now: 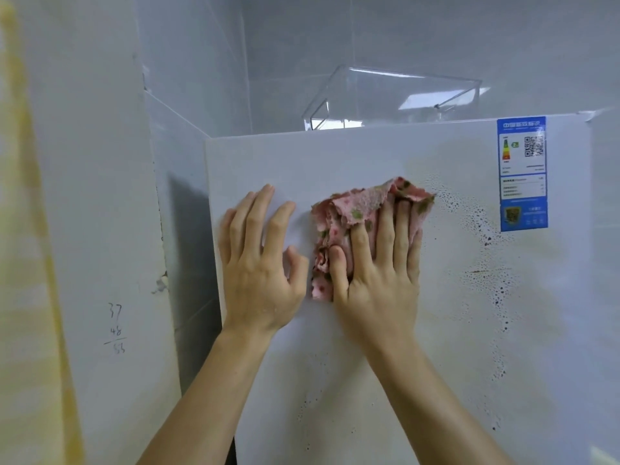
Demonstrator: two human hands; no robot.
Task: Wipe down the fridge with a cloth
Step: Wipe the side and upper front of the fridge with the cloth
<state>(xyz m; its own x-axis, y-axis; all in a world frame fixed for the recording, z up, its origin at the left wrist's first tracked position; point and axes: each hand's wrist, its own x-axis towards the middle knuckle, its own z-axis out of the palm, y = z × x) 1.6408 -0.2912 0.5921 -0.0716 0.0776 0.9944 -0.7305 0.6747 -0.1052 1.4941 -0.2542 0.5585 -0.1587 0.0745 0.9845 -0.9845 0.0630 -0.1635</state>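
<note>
Cloth (362,223), pink with green spots and crumpled, lies against the white fridge (369,156) front near its upper middle. The right hand (379,276) presses it there with straight fingers laid flat. At 9 o'clock from the cloth the left hand (261,263) rests flat on the fridge, fingers loosely spread, holding nothing. Dark specks (483,229) dot the surface at 3 o'clock. A blue label (522,172) sits at 2 o'clock, and a clear box (392,99) stands on top at 12 o'clock.

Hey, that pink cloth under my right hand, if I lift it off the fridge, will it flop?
Probably flops: the pink cloth is bunched in soft wrinkled folds under the right hand. Likely light, since flat fingers alone keep it against the fridge. It may be damp, given the droplets nearby.
</note>
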